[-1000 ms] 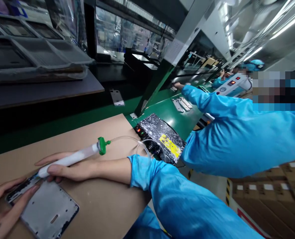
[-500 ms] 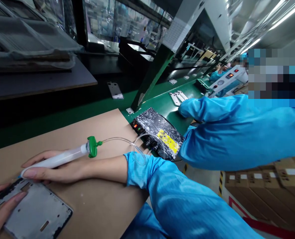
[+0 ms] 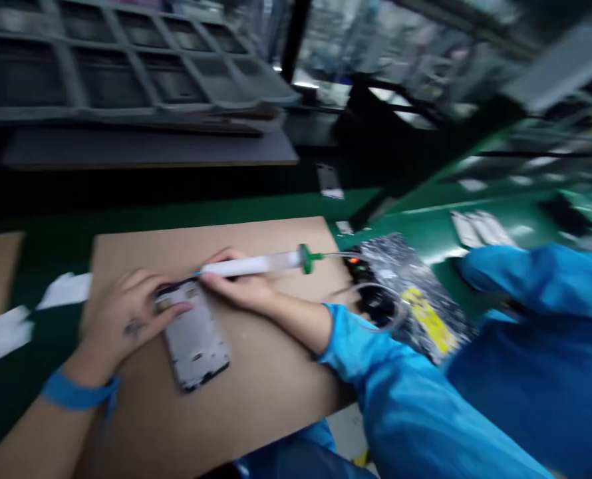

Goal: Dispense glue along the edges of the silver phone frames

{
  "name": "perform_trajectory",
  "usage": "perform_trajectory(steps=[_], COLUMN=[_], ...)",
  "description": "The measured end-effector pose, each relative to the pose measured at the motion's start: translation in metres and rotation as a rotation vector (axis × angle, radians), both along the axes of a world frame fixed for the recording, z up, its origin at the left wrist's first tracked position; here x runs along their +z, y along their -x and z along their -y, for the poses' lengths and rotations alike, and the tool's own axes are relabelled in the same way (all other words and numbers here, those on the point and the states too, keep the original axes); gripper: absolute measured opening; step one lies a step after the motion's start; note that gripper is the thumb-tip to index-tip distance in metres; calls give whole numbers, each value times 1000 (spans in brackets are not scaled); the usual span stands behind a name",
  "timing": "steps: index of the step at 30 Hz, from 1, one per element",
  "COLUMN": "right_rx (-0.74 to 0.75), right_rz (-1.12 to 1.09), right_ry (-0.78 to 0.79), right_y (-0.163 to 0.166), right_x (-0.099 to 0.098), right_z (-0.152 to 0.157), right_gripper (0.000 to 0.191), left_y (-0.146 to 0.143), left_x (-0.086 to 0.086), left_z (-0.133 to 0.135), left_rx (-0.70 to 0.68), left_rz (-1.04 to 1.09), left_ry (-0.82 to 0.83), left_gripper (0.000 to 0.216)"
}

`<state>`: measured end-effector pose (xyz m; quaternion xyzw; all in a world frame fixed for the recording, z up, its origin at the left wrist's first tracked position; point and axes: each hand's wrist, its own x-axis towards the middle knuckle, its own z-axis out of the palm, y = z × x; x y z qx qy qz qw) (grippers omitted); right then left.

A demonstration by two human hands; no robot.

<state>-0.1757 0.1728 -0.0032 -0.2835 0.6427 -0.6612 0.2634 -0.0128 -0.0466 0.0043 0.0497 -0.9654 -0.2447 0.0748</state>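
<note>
My right hand (image 3: 239, 286) is closed around a white dispensing syringe (image 3: 256, 265) lying nearly level. A green cap (image 3: 305, 259) with a clear tube closes its right end. Its blue tip end meets the top edge of a grey phone frame (image 3: 196, 339) with a dark rim; whether it touches is too blurred to tell. My left hand (image 3: 134, 313) grips the frame's upper left corner, thumb across its face. A blue band (image 3: 79, 392) circles my left wrist. The frame rests on a brown board (image 3: 276, 352).
A speckled black control box (image 3: 400, 279) with a yellow label stands right of the board. Trays with compartments (image 3: 111, 86) are stacked behind. White paper pieces (image 3: 66, 290) lie at left. At right, a co-worker's blue sleeve (image 3: 540, 279) is near several phone frames (image 3: 480, 229).
The view has swung left, so everything sits further right and my left hand and wrist show more fully. The syringe is still in my right hand at the frame's top edge.
</note>
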Motion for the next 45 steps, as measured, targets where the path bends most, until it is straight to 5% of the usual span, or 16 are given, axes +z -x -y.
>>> perform_trajectory(steps=[5, 10, 15, 24, 45], right_rx=[-79, 79, 226, 70, 159], right_rz=[-97, -25, -46, -214, -334], right_ry=[-70, -4, 23, -51, -164], right_y=[0, -12, -29, -28, -30], right_x=[-15, -15, -11, -16, -7], right_z=[-22, -37, -50, -57, -51], right_gripper=[51, 55, 40, 41, 28], left_y=[10, 1, -11, 4, 5], left_x=[0, 3, 12, 0, 3], left_z=[-16, -27, -40, -47, -51], left_rx=[-58, -71, -130, -166, -196], left_rz=[-49, 29, 166, 27, 58], left_ry=[-31, -97, -135, -123, -147], left_gripper=[61, 67, 71, 60, 57])
